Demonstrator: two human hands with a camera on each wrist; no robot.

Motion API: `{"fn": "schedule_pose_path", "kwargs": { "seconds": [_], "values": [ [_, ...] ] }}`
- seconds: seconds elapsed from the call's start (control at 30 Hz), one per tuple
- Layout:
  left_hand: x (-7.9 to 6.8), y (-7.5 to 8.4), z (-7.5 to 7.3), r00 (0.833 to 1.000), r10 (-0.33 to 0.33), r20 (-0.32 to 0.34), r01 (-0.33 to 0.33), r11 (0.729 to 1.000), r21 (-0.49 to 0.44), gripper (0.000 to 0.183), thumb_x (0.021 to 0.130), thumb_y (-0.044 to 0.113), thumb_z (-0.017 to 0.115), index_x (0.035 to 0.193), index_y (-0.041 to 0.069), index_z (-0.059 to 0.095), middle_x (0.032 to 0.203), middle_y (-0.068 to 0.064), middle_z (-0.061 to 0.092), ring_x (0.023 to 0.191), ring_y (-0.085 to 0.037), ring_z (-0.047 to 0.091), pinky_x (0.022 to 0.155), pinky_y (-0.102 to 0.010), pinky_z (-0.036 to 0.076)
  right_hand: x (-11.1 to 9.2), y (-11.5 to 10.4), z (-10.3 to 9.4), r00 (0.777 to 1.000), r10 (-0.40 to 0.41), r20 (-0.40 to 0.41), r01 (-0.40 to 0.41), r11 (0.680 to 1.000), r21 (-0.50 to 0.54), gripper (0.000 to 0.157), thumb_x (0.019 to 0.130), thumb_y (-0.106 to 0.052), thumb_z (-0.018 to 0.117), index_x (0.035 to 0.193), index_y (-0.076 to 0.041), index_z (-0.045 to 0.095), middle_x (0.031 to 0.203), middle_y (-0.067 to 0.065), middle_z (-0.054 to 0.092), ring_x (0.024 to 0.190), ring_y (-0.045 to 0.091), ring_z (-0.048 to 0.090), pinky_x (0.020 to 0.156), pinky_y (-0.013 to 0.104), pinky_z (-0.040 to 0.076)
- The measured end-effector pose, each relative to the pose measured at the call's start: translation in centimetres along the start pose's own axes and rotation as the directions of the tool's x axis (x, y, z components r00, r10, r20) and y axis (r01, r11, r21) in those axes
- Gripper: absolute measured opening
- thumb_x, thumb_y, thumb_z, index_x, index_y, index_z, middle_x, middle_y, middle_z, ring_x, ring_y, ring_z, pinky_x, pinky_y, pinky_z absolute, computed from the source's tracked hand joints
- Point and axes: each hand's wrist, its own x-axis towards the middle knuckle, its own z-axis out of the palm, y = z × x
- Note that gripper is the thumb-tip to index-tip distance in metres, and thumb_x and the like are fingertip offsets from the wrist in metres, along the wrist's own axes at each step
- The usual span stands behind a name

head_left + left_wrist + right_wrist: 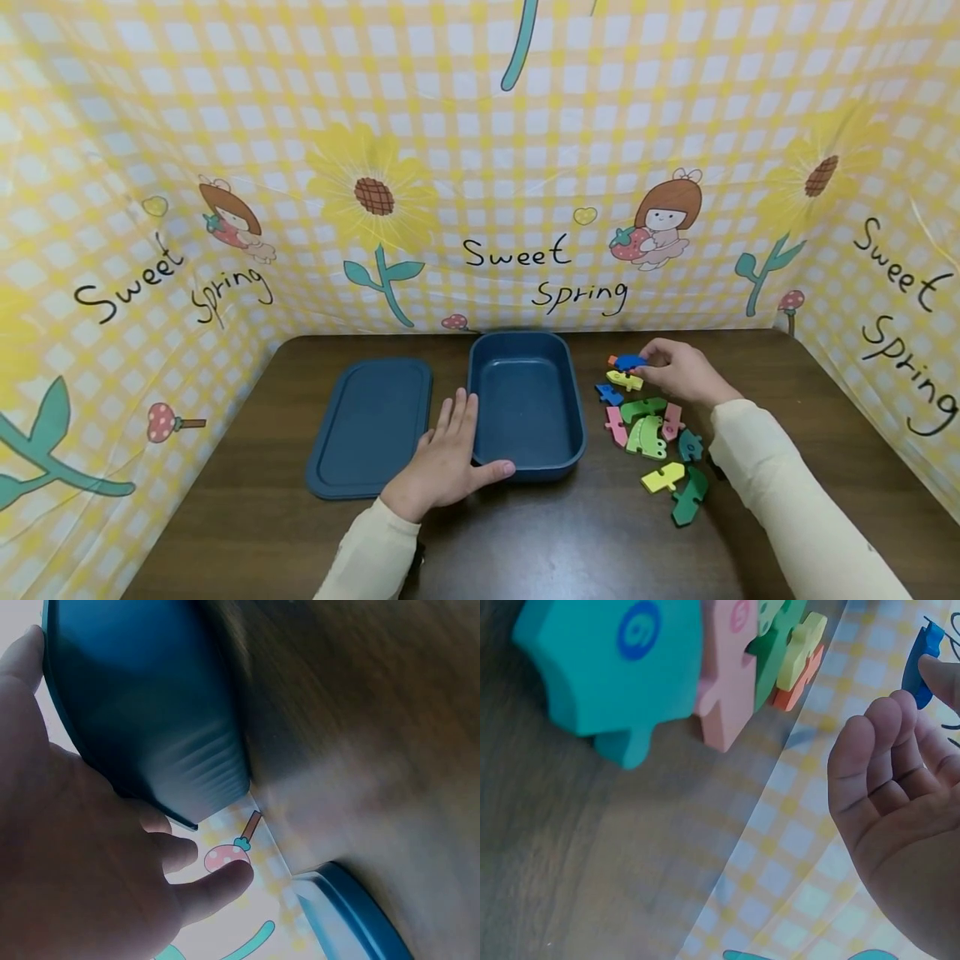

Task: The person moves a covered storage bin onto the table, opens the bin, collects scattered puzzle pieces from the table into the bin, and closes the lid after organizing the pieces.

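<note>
Pale sleeves [787,483] are seen nearest the head camera, ending at two bare hands that are held well apart. By the left hand [444,467], a blue box [527,412] is steadied: its fingers are stretched out along the left side and the thumb is laid against the near rim. To the left of that hand, just beside it, a flat blue lid [372,425] is laid on the brown table [525,533]. In the right hand [678,371], a blue puzzle piece [628,363] is pinched between thumb and fingertip, to the right of the box; its full outline is partly covered by the fingers. Just left of and below the right fingertips, an orange piece [612,361], a small yellow piece [625,382] and a small blue piece [609,395] are seen. Nearer the body than the right hand, two pink pieces, a green piece [642,408], a light green crocodile head [647,438], a teal piece [690,447] marked with a numeral, a larger yellow piece [663,477] and a dark green piece [689,497] are spread in a loose cluster. Beyond both hands, the table is backed by yellow checked cloth [465,150].
</note>
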Motion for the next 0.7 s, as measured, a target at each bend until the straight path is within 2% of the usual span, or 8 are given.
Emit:
{"fn": "schedule_pose_path", "kwargs": {
  "seconds": [0.2, 0.33, 0.7],
  "values": [
    [0.0, 0.0, 0.0, 1.0, 0.005, -0.004, -0.005, 1.0, 0.005, 0.11, 0.091, 0.068, 0.059, 0.162, 0.005, 0.003, 0.167, -0.013, -0.009, 0.153, -0.033, -0.008, 0.112, -0.068, 0.014, 0.2, -0.9, 0.2, 1.0, 0.016, 0.019, -0.017, 0.999, 0.04, 0.034, 0.099, -0.027, 0.067, 0.121, -0.002, 0.059, 0.083, 0.017, 0.063, 0.064, 0.027, 0.058, 0.06, 0.036, 0.049],
    [0.0, 0.0, 0.0, 1.0, 0.005, -0.003, -0.005, 1.0, 0.012, 0.11, 0.092, 0.068, 0.059, 0.162, 0.005, 0.002, 0.167, -0.013, -0.009, 0.153, -0.033, -0.008, 0.113, -0.067, 0.014, 0.4, -1.5, 0.4, 0.999, 0.021, 0.025, -0.022, 0.998, 0.052, 0.031, 0.1, -0.027, 0.066, 0.12, -0.005, 0.06, 0.081, 0.019, 0.062, 0.065, 0.03, 0.058, 0.059, 0.037, 0.049],
    [-0.2, 0.1, -0.1, 1.0, 0.003, 0.002, -0.003, 1.0, 0.012, 0.11, 0.092, 0.068, 0.059, 0.162, 0.005, 0.002, 0.167, -0.013, -0.009, 0.153, -0.032, -0.008, 0.113, -0.067, 0.014, 0.9, -3.1, 0.7, 1.0, -0.018, 0.016, 0.017, 0.999, 0.047, 0.031, 0.098, -0.03, 0.069, 0.117, -0.006, 0.062, 0.085, 0.015, 0.062, 0.068, 0.025, 0.055, 0.061, 0.037, 0.048]
  ]
}}
